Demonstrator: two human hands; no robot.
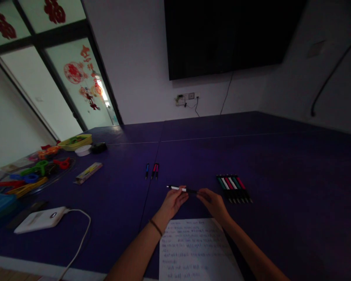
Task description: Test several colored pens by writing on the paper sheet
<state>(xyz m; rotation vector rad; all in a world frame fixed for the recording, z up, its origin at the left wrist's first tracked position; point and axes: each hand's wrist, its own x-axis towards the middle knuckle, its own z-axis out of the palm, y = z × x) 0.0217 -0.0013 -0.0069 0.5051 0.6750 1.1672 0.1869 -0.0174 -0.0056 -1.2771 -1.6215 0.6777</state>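
Between my two hands a white and black pen [178, 189] is held level above the purple table [187, 154]. My left hand [174, 201] is closed around its white barrel. At the pen's black end, the fingers of my right hand [212, 201] are pinched together. Below them lies a sheet of paper [193, 249] covered in handwriting. To the right, several pens [232, 188] with green, white and red barrels lie side by side in a row. Farther off, left of centre, are a blue pen [147, 171] and two reddish pens [155, 171].
On the left sit a white power bank [41, 219] with a cable [86, 230], a small box [89, 173], several colourful scissors [36, 169], a blue container [0, 205], a yellow basket [76, 142] and rolls of tape [83, 150]. A dark television [231, 37] hangs on the wall.
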